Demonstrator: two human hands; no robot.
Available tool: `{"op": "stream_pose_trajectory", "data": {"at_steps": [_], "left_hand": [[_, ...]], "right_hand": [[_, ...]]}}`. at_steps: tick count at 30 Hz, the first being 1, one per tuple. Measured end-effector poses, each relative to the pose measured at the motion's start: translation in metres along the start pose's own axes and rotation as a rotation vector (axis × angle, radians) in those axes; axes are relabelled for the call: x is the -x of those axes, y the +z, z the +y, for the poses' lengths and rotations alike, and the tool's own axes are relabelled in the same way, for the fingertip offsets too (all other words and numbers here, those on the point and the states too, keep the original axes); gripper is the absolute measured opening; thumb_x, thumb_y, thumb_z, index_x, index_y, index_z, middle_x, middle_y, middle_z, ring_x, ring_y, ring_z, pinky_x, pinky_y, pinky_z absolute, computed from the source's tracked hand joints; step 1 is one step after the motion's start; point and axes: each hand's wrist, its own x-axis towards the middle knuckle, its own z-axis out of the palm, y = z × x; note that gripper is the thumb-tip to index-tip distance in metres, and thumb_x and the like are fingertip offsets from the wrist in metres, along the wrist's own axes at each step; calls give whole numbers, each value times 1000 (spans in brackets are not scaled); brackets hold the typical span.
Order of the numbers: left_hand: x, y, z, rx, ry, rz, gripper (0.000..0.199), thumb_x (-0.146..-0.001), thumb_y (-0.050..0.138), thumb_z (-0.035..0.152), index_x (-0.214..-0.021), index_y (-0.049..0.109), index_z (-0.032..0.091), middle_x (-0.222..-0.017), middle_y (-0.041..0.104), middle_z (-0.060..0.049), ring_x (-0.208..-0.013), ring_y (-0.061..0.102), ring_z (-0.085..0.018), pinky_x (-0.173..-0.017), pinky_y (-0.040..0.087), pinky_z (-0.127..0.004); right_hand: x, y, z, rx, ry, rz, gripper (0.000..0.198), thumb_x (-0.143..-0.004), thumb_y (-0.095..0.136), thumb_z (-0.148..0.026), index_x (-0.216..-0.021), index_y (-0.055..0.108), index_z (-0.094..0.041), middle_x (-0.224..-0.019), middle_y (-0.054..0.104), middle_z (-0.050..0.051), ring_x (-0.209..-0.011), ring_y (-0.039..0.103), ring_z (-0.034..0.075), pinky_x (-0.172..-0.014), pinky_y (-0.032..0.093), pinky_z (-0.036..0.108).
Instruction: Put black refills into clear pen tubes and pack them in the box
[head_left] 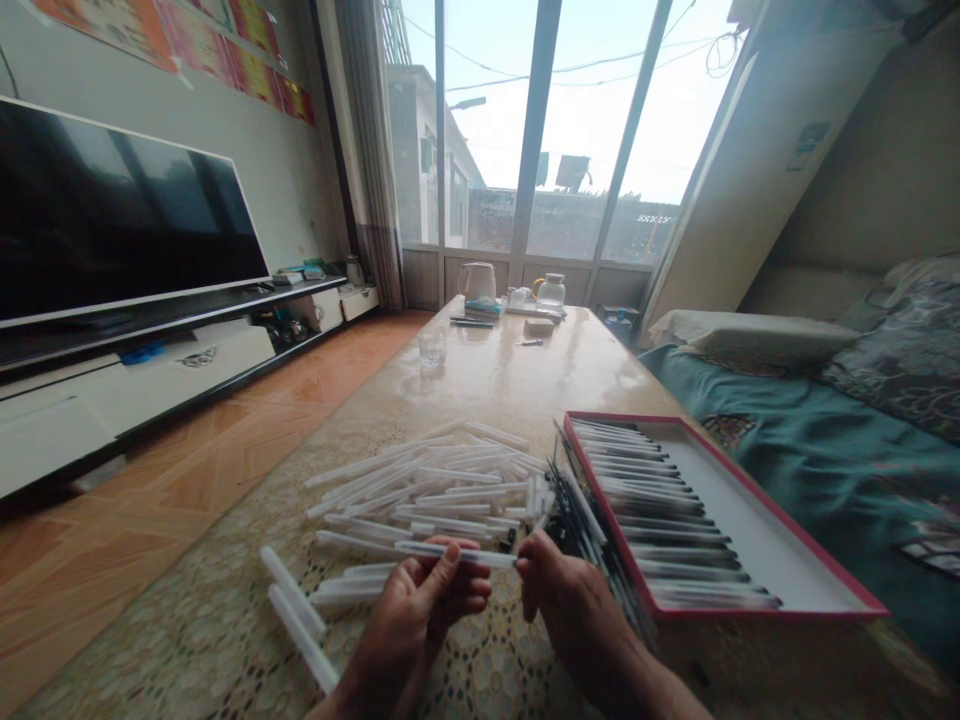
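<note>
A translucent white pen barrel [457, 553] lies level in my left hand [431, 600], pinched between thumb and fingers. At the barrel's right end is my right hand [566, 590], its fingers closed; whatever small part they hold is hidden. Beyond my hands spreads a loose pile of white pen barrels [435, 480]. Several more barrels [296, 610] lie to the left of my left hand. Thin dark refills [581, 510] are heaped just past my right hand, with small black pieces [512, 537] near them. Pens with dark ends [667, 520] lie in a row inside a red-rimmed box [780, 520].
The long table [525, 385] has a patterned cover. A drinking glass [432, 348], a white kettle [478, 285] and a glass jug [551, 290] stand towards its far end. A sofa [795, 420] runs along the right; a television [120, 210] stands on the left.
</note>
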Motion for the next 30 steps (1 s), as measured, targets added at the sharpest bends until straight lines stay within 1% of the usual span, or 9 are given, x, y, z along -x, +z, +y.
{"op": "stream_pose_trajectory", "data": {"at_steps": [4, 9, 11, 15, 17, 21, 23, 27, 30], "left_hand": [[1, 1, -1, -9, 2, -18, 22, -65, 74, 28, -76, 68, 10, -61, 71, -7, -54, 65, -14, -54, 53, -22], [-2, -2, 0, 12, -16, -3, 18, -69, 72, 25, -79, 68, 11, -64, 72, -7, -60, 67, -15, -58, 54, -22], [-3, -2, -1, 14, -21, 7, 15, -70, 71, 23, -78, 68, 11, -64, 72, -7, -59, 67, -14, -58, 54, -22], [-2, -1, -2, 8, -31, 16, 13, -71, 70, 23, -77, 67, 11, -62, 72, -6, -58, 66, -15, -56, 54, -22], [-2, -1, -3, 11, -26, 23, 14, -71, 70, 23, -77, 67, 11, -64, 72, -6, -59, 67, -15, -57, 54, -23], [-5, -3, -4, 12, -24, 11, 17, -70, 71, 25, -78, 67, 11, -64, 73, -7, -59, 67, -15, -57, 54, -22], [-5, -3, -4, 6, -33, -2, 18, -69, 72, 26, -78, 67, 11, -63, 73, -7, -58, 67, -15, -55, 53, -22], [-4, -3, -3, -5, -35, -8, 20, -68, 72, 28, -77, 67, 11, -64, 73, -7, -56, 66, -15, -54, 53, -22], [-5, -4, -4, 1, -27, -1, 17, -70, 71, 26, -78, 67, 11, -64, 73, -7, -59, 67, -15, -57, 53, -22]], "right_hand": [[-1, 3, 4, -99, 3, -13, 43, -94, 16, -44, -68, 41, -22, -46, 58, -1, -45, 56, 12, -48, 34, 19], [1, -3, 0, -14, -12, 9, 30, -93, 26, -42, -92, 46, -20, -55, 61, -1, -49, 58, 14, -50, 34, 20], [1, -4, -2, 22, -3, -2, 26, -93, 26, -38, -88, 46, -21, -56, 61, -1, -50, 57, 14, -50, 34, 20], [0, -1, 1, 30, 17, -7, 38, -95, 19, -38, -69, 41, -22, -52, 60, -1, -49, 56, 13, -49, 31, 19], [0, 0, 3, 14, 2, -1, 39, -94, 19, -41, -71, 43, -22, -52, 59, -1, -48, 56, 13, -49, 31, 20], [-1, -1, 3, 3, -39, 1, 22, -92, 28, -37, -90, 44, -21, -57, 60, -2, -50, 57, 14, -50, 33, 19], [-1, -2, 3, 35, -23, -13, 21, -92, 28, -34, -86, 44, -21, -57, 61, -2, -50, 56, 13, -50, 33, 19], [-1, -2, 4, 90, -1, -13, 36, -94, 21, -38, -71, 44, -22, -53, 59, -1, -48, 56, 13, -48, 30, 20], [0, -3, 3, 75, -42, 10, 30, -94, 25, -39, -85, 47, -21, -56, 59, -2, -49, 57, 13, -49, 31, 20]]}}
